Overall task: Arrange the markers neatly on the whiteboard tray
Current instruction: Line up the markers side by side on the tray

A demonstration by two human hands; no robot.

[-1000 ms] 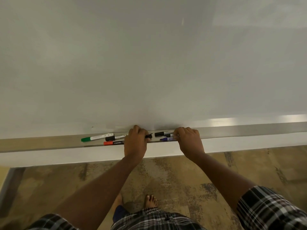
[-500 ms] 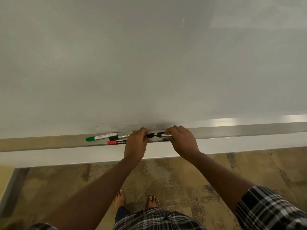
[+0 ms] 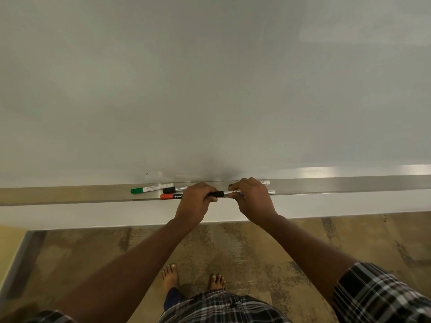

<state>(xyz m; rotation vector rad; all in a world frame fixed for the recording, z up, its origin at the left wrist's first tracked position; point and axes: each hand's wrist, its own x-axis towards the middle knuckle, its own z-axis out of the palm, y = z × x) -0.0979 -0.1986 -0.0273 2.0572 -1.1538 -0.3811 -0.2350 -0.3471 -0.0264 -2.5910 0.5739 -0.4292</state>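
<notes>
Both arms reached forward to the whiteboard tray (image 3: 349,185), the left hand (image 3: 196,201) and right hand (image 3: 253,201) nearly knuckle to knuckle. The left fingers were curled on a black-capped marker (image 3: 218,194), seemingly pinched at its other end by the right fingertips. Left of the left hand lay a green marker (image 3: 149,189), a black marker (image 3: 172,189) and a red marker (image 3: 170,196). Two more barrels poked out beyond the right hand.

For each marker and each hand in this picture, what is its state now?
green-capped marker: capped, lying on the tray, untouched.
red-capped marker: capped, lying at the tray's front edge.
black-capped marker: capped, lying behind the red one.
left hand: closed on a black-ended marker.
right hand: fingers curled over markers, grip unclear.
</notes>
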